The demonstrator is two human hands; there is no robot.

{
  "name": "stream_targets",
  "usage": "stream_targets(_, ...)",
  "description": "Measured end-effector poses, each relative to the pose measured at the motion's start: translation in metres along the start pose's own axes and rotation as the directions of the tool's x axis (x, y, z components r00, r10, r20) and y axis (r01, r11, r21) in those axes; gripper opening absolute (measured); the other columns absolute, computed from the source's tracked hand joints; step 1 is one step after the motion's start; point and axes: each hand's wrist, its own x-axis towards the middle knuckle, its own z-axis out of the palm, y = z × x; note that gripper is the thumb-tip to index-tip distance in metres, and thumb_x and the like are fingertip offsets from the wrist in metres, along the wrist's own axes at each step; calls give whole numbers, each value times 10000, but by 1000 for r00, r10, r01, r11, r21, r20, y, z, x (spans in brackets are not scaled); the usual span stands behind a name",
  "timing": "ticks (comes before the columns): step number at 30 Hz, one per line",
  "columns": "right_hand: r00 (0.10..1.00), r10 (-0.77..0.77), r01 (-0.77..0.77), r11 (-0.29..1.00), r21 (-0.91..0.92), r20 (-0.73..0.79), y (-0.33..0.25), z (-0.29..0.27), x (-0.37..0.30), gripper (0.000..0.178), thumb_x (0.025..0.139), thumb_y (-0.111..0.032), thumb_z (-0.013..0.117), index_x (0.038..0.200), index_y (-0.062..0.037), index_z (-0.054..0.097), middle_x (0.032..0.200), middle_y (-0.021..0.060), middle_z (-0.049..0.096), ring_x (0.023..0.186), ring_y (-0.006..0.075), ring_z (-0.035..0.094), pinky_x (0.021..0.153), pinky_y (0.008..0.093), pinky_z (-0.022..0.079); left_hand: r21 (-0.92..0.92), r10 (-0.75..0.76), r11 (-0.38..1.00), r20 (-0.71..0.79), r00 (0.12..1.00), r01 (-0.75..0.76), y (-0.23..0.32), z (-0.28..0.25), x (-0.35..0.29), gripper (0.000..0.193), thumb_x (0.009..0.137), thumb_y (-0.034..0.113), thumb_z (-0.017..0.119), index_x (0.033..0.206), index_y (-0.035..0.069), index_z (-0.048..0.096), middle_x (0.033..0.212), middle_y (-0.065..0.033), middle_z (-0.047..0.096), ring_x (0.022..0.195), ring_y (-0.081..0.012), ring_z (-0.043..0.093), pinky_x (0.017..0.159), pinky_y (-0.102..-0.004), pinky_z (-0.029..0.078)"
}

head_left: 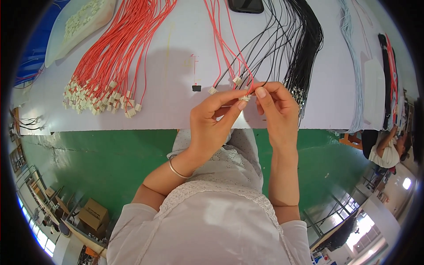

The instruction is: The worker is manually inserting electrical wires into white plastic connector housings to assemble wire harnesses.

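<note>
Just past the table's front edge, my left hand (211, 121) pinches a small white connector (245, 98) between thumb and fingertips. A red wire (251, 78) runs up from that connector. Close beside it, my right hand (281, 112) is closed, thumb against forefinger, on a thin black wire (268, 76); its tip is hidden at the fingers. Two more white connectors on red wires, one of them this connector (237, 81), lie just beyond my hands. A bundle of black wires (309, 31) with bare metal ends spreads to the right.
A thick bundle of red wires (119, 39) ending in white connectors lies at left. Behind it sits a white tray (55, 48) of loose connectors. A small black block (196, 88), a phone (246, 5) and pale blue wires (356, 88) are also on the table. Another person (386, 150) is at far right.
</note>
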Motion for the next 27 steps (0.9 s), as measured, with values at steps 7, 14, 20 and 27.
stream_targets(7, 998, -62, 64, 997, 44, -27, 13, 5, 2, 145, 976, -165, 624, 952, -22, 628, 876, 9, 631, 725, 81, 530, 676, 228, 444, 27, 41, 999, -30, 999, -40, -1, 3, 4, 216, 903, 16, 681, 1118, 25, 696, 1036, -63, 701, 900, -108, 662, 820, -265, 571)
stream_targets(14, 996, -93, 93, 995, 33, 11, 16, 4, 2, 130, 981, -149, 614, 973, -19, 612, 894, 14, 630, 758, 78, 536, 704, 231, 454, -30, 25, 999, -41, 999, -26, 1, 4, 6, 199, 905, 10, 679, 1105, 3, 677, 1019, -66, 699, 952, -127, 672, 836, -266, 568)
stream_targets(20, 985, -168, 171, 984, -53, 49, 30, 1, 6, 111, 988, -135, 600, 976, -25, 602, 925, 8, 620, 794, 62, 526, 723, 213, 440, -3, 34, 999, -41, 999, -34, -4, 5, 6, 186, 910, 18, 678, 1096, 7, 684, 1002, -57, 702, 915, -115, 669, 824, -263, 569)
stream_targets(27, 973, -229, 225, 968, -110, -23, 39, 11, 3, 91, 965, -103, 626, 946, -18, 599, 899, 9, 583, 802, 70, 512, 725, 218, 424, 40, 97, 995, -108, 989, -94, -12, 6, 2, 181, 907, 31, 687, 1085, -4, 685, 985, -70, 711, 857, -105, 671, 797, -261, 574)
